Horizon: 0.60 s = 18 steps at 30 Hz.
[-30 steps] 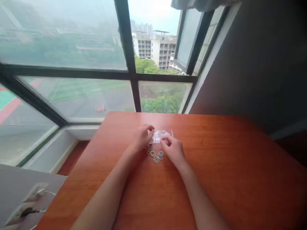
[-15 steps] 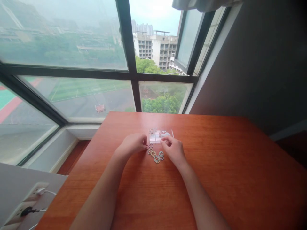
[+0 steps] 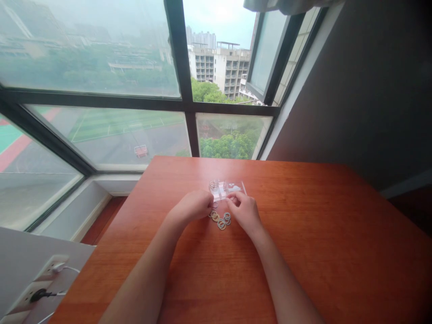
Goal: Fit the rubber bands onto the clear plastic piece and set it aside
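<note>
Clear plastic box (image 3: 220, 194), quantity one, on table (image 3: 216, 274); at least six rings (image 3: 221, 220) nearby. Two hands, apart: left hand (image 3: 195, 205) beside rings, right hand (image 3: 245, 210) at box edge; grips cannot be told.

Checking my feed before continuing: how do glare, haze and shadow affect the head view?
Head view: window light makes a pale sheen on the table near its far edge; the upper left pane looks hazy; the right wall is dark; the clear box and rings show little fine detail.
</note>
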### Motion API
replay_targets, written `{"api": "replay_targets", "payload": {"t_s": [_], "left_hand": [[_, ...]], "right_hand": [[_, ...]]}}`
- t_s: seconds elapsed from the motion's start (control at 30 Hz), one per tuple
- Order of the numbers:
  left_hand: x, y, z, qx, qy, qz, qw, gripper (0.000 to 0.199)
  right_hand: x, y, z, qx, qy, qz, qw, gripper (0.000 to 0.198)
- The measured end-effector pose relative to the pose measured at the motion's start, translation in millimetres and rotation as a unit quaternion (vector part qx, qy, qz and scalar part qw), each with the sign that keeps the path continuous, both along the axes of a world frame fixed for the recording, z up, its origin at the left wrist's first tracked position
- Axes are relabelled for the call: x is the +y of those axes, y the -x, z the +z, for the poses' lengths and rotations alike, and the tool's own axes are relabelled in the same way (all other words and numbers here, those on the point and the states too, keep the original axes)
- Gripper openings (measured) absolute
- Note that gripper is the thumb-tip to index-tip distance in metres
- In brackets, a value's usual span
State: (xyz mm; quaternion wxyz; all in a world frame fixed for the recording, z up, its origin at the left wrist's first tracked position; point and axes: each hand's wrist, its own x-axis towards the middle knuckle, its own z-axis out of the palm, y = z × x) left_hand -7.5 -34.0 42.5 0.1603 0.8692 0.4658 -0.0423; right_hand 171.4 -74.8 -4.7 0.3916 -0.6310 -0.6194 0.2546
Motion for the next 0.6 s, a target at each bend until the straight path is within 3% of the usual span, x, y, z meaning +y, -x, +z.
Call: {"api": "replay_targets", "payload": {"t_s": [0.3,0.5,0.6], "left_hand": [[2,7,11.6,-0.091,0.032,-0.007,0.995,0.014],[2,-1,9.8,-0.161,-0.003,-0.013,0.987,0.013],[1,-3,9.4,-0.186,-0.002,-0.006,0.983,0.012]], "right_hand": [[-1,1,1,0.003,-0.011,0.013,1.000,0.015],[-5,6,8,0.057,0.013,0.102,0.993,0.018],[-6,7,10,0.043,0.017,0.102,0.994,0.018]]}}
